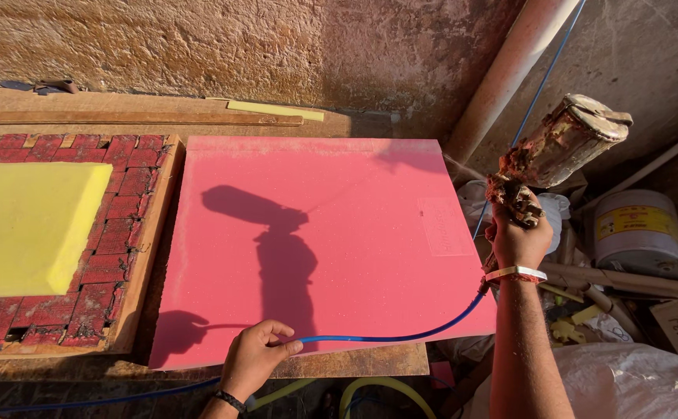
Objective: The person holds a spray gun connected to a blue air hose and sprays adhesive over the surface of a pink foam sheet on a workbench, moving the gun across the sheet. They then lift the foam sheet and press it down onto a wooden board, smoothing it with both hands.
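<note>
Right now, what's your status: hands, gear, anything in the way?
Right hand grips spray gun, raised beside pink foam sheet. Left hand pinches blue hose over sheet's near edge. Nothing on sheet besides hose.

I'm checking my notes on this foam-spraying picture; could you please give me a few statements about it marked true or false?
1. The right hand holds a paint-crusted spray gun raised beside the pink foam sheet. True.
2. The left hand rests flat on the yellow foam block. False: it grips the blue hose at the pink sheet's near edge.
3. The yellow block lies on a red woven frame. True.
4. The white can stands on the pink sheet. False: it sits among clutter to the right.
</note>
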Action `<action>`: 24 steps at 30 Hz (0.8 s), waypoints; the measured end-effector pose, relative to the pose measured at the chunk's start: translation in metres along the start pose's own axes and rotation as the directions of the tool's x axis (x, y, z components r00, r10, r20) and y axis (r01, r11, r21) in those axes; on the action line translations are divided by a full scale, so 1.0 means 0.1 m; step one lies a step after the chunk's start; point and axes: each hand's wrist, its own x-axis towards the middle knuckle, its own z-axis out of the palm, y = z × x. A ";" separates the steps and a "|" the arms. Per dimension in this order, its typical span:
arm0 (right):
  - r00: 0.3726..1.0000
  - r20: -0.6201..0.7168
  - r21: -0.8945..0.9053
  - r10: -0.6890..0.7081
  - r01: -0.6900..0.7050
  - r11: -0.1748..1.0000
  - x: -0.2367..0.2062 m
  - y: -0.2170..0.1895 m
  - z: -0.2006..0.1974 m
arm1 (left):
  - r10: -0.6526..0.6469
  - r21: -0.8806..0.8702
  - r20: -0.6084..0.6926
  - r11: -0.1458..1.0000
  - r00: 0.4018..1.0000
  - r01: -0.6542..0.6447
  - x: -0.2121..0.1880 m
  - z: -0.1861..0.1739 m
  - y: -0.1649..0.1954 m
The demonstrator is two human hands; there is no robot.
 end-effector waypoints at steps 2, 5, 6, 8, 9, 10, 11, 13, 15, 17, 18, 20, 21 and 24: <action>1.000 0.008 0.016 0.000 -0.001 1.000 0.02 0.05 -0.15 | 0.010 0.013 0.012 1.000 1.000 -0.010 -0.02 0.11 0.04; 0.998 -0.047 -0.112 0.037 -0.042 0.993 -0.02 0.13 -0.37 | 0.020 0.034 0.026 0.999 0.999 -0.021 -0.06 0.26 0.08; 0.996 -0.055 -0.118 0.064 -0.070 0.991 -0.04 0.16 -0.43 | 0.020 0.038 0.027 0.999 0.999 -0.021 -0.07 0.31 0.09; 0.991 -0.071 -0.129 0.117 -0.126 0.984 -0.09 0.23 -0.55 | 0.005 0.051 0.031 0.999 1.000 -0.007 -0.09 0.39 0.11; 0.989 -0.074 -0.135 0.128 -0.137 0.981 -0.11 0.26 -0.60 | -0.003 0.057 0.032 0.998 0.999 0.001 -0.09 0.42 0.11; 0.988 -0.077 -0.139 0.137 -0.147 0.979 -0.12 0.29 -0.65 | 0.006 0.059 0.036 0.998 0.999 -0.008 -0.08 0.45 0.13; 0.986 -0.081 -0.145 0.148 -0.159 0.977 -0.12 0.32 -0.70 | 0.014 0.062 0.041 0.998 0.999 -0.016 -0.08 0.48 0.14; 0.993 -0.037 -0.071 0.111 -0.113 0.991 -0.07 0.38 -0.74 | 0.028 0.060 0.052 0.998 0.998 -0.031 -0.08 0.54 0.16; 0.997 -0.007 -0.013 0.078 -0.078 0.997 0.00 0.41 -0.77 | 0.044 0.052 0.061 0.998 0.997 -0.048 -0.05 0.57 0.18; 0.998 0.004 0.028 0.055 -0.055 0.998 0.05 0.44 -0.80 | 0.040 0.055 0.061 0.998 0.997 -0.043 -0.04 0.60 0.21; 0.998 -0.002 -0.002 0.064 -0.064 0.998 0.03 0.44 -0.83 | 0.038 0.059 0.064 0.997 0.997 -0.042 -0.04 0.61 0.22; 0.996 -0.018 -0.060 0.084 -0.085 0.995 -0.04 0.46 -0.91 | 0.038 0.070 0.078 0.997 0.996 -0.044 -0.05 0.65 0.23; 0.994 -0.022 -0.075 0.105 -0.106 0.991 -0.11 0.47 -0.96 | 0.037 0.075 0.085 0.996 0.996 -0.044 -0.06 0.67 0.24; 0.984 -0.032 -0.117 0.177 -0.180 0.977 -0.34 0.51 -1.10 | 0.022 0.101 0.102 0.994 0.995 -0.032 -0.07 0.70 0.22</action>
